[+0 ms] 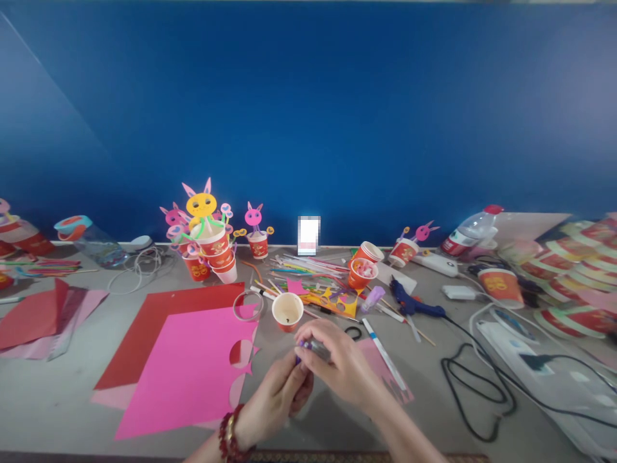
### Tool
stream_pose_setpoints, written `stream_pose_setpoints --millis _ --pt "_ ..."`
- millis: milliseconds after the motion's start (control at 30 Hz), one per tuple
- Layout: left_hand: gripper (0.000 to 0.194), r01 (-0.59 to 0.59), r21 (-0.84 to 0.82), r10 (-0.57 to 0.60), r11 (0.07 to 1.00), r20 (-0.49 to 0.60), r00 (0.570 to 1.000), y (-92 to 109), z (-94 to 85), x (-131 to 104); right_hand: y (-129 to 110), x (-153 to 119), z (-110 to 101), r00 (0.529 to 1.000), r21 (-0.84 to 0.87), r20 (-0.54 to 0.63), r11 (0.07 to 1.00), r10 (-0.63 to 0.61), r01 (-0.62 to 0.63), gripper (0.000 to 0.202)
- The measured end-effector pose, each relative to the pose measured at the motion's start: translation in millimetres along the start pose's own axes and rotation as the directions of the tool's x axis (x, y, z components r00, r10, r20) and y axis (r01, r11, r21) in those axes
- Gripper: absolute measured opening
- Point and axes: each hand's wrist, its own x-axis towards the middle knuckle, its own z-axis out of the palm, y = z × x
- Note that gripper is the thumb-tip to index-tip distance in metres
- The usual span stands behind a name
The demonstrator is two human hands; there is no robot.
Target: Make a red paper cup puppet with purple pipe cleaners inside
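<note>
My left hand [284, 386], with red bead bracelets at its wrist, is closed around a small purple piece [302, 350]. Fingertips of my right hand [337, 363] pinch the same piece from above. Something greyish shows under the right fingers, too blurred to name. Just beyond the hands stands an upright red-and-white paper cup [288, 312] with small dark bits inside. A black loop [353, 332] pokes out past my right hand; the rest of it is hidden. Left of the hands lies a pink sheet [193, 366] with round cut-outs, over a red sheet [144, 328].
A clear tape ring [248, 305] lies beside the cup. Rabbit-faced cup figures [201, 206] stand along the back. On the right are a blue glue gun [414, 302], a black cable [453, 386], a white marker [385, 354], a power strip [544, 373] and stacked cups [578, 270].
</note>
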Motion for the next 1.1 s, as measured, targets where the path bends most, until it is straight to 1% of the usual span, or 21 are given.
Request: stream_pose_setpoints --millis 67,133,200,233,300,400,533,633,800,933,1000,1100 --pt "0.053 0.002 0.029 -0.001 1.000 -0.014 1.000 2 1.3 -1 2 0 4 1.000 -0.006 -0.023 1.000 -0.004 0.004 0.002" --pt "0.054 -0.004 0.069 0.007 0.998 -0.035 0.999 3 1.7 -1 3 0 7 0.996 -0.022 -0.079 0.999 -0.033 0.032 0.012" --pt "0.055 -0.005 0.099 0.010 0.995 -0.048 0.999 3 1.2 -1 2 -1 8 0.984 -0.050 -0.145 0.994 -0.105 0.099 0.019" --pt "0.055 -0.001 0.108 0.006 0.994 -0.049 0.999 3 0.6 -2 1 -2 8 0.976 -0.065 -0.161 0.988 -0.149 0.140 0.020" --pt "0.056 0.007 0.130 -0.001 0.992 -0.043 0.999 4 -1.0 -2 -2 -2 4 0.966 -0.088 -0.126 0.972 -0.227 0.217 0.017" --pt "0.054 0.006 0.167 -0.005 0.986 -0.009 1.000 2 -3.8 -3 -6 1 -8 0.960 -0.106 0.007 0.955 -0.278 0.278 0.016" --pt "0.052 0.011 0.197 -0.020 0.980 0.041 0.999 -1 -7.0 -4 -9 7 -21 0.951 -0.134 0.154 0.948 -0.266 0.287 0.012" --pt "0.051 0.016 0.203 -0.025 0.979 0.046 0.999 -3 -10.0 -3 -10 11 -26 0.947 -0.118 0.207 0.955 -0.244 0.272 0.010" --pt "0.049 0.021 0.319 -0.034 0.948 0.037 0.999 -4 -15.8 -4 -12 12 -27 0.947 -0.079 0.240 0.968 -0.211 0.236 0.014" --pt "0.048 -0.005 0.373 -0.028 0.928 0.083 0.996 -1 -17.0 -5 -12 11 -28 0.946 -0.076 0.251 0.970 -0.207 0.232 0.015" --pt "0.047 -0.016 0.381 -0.023 0.924 0.099 0.995 0 -16.4 -5 -12 11 -27 0.949 -0.094 0.257 0.973 -0.180 0.210 0.016" --pt "0.046 -0.003 0.376 -0.028 0.927 0.078 0.997 -2 -15.3 -5 -9 12 -27 0.960 -0.127 0.259 0.982 -0.105 0.142 0.014"
